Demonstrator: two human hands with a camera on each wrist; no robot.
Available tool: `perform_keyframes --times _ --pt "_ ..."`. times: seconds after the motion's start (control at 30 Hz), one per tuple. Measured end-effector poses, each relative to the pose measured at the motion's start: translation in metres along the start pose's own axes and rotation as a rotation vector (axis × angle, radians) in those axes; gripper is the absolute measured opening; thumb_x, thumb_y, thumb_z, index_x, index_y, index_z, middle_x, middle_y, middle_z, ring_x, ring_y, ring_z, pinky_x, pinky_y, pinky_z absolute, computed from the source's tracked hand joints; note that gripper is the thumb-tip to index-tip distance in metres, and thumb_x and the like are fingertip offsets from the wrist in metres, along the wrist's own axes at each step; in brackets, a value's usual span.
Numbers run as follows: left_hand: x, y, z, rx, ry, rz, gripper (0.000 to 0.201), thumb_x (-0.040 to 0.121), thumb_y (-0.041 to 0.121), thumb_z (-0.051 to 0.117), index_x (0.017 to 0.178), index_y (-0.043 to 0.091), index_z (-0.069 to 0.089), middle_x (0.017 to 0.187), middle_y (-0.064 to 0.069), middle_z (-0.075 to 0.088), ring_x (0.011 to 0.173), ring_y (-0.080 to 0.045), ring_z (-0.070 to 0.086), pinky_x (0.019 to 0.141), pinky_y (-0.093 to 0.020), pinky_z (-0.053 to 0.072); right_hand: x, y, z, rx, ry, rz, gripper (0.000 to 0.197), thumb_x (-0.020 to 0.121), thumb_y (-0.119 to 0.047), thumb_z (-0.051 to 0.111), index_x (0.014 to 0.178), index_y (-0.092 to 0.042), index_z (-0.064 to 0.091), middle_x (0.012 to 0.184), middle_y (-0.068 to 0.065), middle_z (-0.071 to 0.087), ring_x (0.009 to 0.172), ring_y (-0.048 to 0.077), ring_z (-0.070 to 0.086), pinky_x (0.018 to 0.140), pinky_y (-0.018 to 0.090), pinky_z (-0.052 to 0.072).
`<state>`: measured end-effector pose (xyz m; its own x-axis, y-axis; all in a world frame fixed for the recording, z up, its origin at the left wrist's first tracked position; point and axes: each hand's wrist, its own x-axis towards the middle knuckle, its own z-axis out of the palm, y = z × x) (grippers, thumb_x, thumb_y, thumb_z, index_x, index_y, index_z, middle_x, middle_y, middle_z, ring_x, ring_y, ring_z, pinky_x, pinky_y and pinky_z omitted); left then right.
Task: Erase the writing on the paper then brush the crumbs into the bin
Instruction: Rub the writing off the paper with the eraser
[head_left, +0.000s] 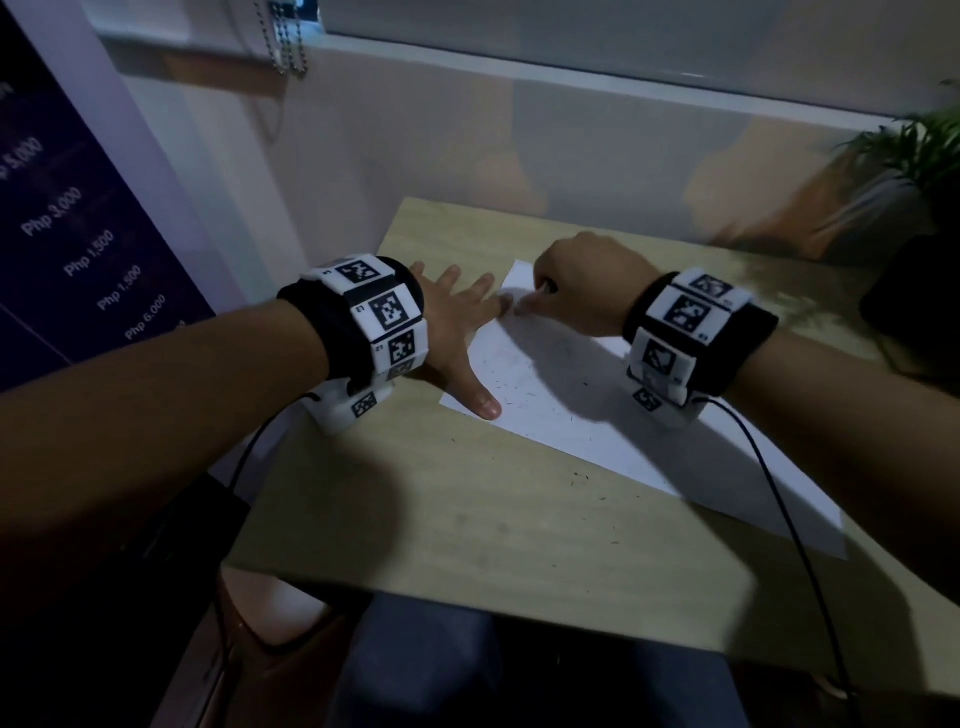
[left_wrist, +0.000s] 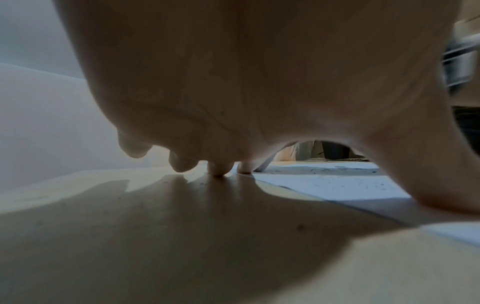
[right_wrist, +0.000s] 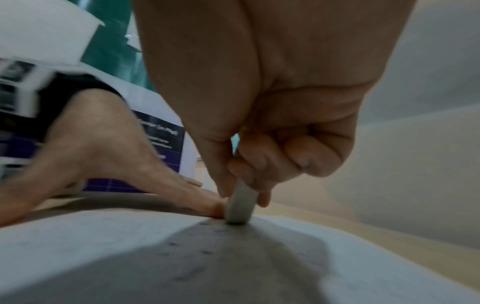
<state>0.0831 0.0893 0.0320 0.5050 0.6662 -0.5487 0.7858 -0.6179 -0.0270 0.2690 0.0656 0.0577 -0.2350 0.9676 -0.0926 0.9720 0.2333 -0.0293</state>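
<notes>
A white sheet of paper (head_left: 597, 415) lies askew on the light wooden table (head_left: 467, 509), speckled with dark eraser crumbs (head_left: 511, 400). My left hand (head_left: 457, 332) lies flat with spread fingers, its thumb and index fingertip pressing the paper's left edge. My right hand (head_left: 582, 296) pinches a grey-white eraser (right_wrist: 240, 203) upright, its tip pressed on the paper near the far corner, right beside my left index fingertip. In the left wrist view the paper (left_wrist: 337, 181) with its crumbs shows under my palm. No bin is in sight.
A potted plant (head_left: 914, 156) and a dark object (head_left: 914, 301) stand at the table's right end. A wall and window sill run behind the table; a dark price poster (head_left: 67, 234) hangs to the left. Cables trail from both wrists.
</notes>
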Motion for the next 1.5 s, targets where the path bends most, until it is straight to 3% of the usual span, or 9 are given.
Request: perform_keyframes --times 0.13,0.33,0.53,0.73,0.87,0.93,1.07,1.27,1.5 --pt "0.000 -0.002 0.000 -0.018 -0.011 0.007 0.152 0.039 0.103 0.053 0.156 0.042 -0.023 0.166 0.008 -0.029 0.154 -0.031 -0.021 0.120 -0.065 -0.011 -0.010 -0.011 -0.001 0.082 -0.078 -0.123 0.049 0.088 -0.058 0.064 0.085 -0.010 0.072 0.077 0.011 0.068 0.073 0.029 0.061 0.069 0.040 0.050" --pt "-0.001 0.000 0.000 -0.005 -0.009 -0.002 0.155 0.037 0.104 0.048 0.157 0.037 -0.024 0.165 0.008 -0.030 0.154 -0.029 -0.022 0.121 -0.064 -0.011 0.005 0.007 -0.003 0.015 -0.018 0.033 0.051 0.091 -0.056 0.063 0.079 -0.007 0.069 0.078 0.012 0.068 0.072 0.030 0.062 0.064 0.036 0.049" --pt "0.003 -0.004 0.001 -0.020 -0.013 0.018 0.155 0.034 0.106 0.050 0.155 0.045 -0.024 0.165 0.009 -0.031 0.154 -0.031 -0.021 0.121 -0.065 -0.009 -0.022 -0.014 0.000 0.087 -0.113 -0.169 0.052 0.089 -0.060 0.061 0.082 -0.010 0.070 0.073 0.008 0.065 0.069 0.025 0.057 0.064 0.035 0.045" --pt "0.004 -0.005 0.004 -0.058 -0.010 0.014 0.161 0.030 0.106 0.052 0.156 0.040 -0.025 0.164 0.010 -0.031 0.154 -0.030 -0.023 0.122 -0.065 -0.004 -0.013 0.000 -0.001 -0.048 0.014 0.039 0.049 0.093 -0.053 0.059 0.081 -0.006 0.063 0.080 0.010 0.064 0.073 0.028 0.058 0.063 0.035 0.048" --pt "0.008 -0.004 0.005 -0.062 0.010 0.017 0.151 0.044 0.097 0.063 0.157 0.042 -0.021 0.165 0.007 -0.030 0.154 -0.032 -0.022 0.122 -0.065 -0.001 -0.038 -0.030 0.010 -0.040 0.003 -0.155 0.036 0.097 -0.047 0.054 0.081 -0.016 0.058 0.074 0.000 0.057 0.067 0.022 0.052 0.055 0.031 0.036" --pt "0.009 -0.005 0.006 -0.078 0.006 0.025 0.156 0.035 0.103 0.057 0.156 0.045 -0.021 0.165 0.008 -0.031 0.154 -0.032 -0.023 0.122 -0.064 -0.002 -0.039 -0.029 0.008 0.027 -0.052 -0.183 0.038 0.093 -0.055 0.058 0.076 -0.021 0.060 0.066 -0.006 0.055 0.063 0.016 0.052 0.057 0.031 0.038" --pt "0.010 -0.005 0.007 -0.059 -0.012 0.014 0.167 0.018 0.109 0.044 0.155 0.042 -0.024 0.164 0.011 -0.031 0.154 -0.030 -0.022 0.122 -0.065 0.000 -0.028 -0.008 0.003 -0.004 0.019 -0.013 0.046 0.093 -0.057 0.057 0.071 -0.016 0.054 0.069 0.000 0.052 0.070 0.027 0.055 0.057 0.032 0.035" --pt "0.008 -0.002 0.005 -0.074 0.000 0.022 0.158 0.033 0.096 0.058 0.158 0.039 -0.022 0.165 0.006 -0.031 0.154 -0.032 -0.022 0.123 -0.061 -0.003 -0.058 -0.041 0.014 -0.033 0.003 -0.220 0.033 0.097 -0.048 0.054 0.081 -0.019 0.059 0.068 -0.005 0.047 0.067 0.021 0.050 0.059 0.033 0.037" --pt "0.007 -0.003 0.006 -0.065 0.001 0.016 0.158 0.035 0.099 0.055 0.156 0.039 -0.025 0.165 0.007 -0.031 0.154 -0.032 -0.022 0.123 -0.061 -0.002 -0.041 -0.015 0.009 -0.144 0.096 -0.053 0.038 0.099 -0.046 0.049 0.078 -0.014 0.055 0.074 0.005 0.051 0.078 0.033 0.058 0.056 0.031 0.029"
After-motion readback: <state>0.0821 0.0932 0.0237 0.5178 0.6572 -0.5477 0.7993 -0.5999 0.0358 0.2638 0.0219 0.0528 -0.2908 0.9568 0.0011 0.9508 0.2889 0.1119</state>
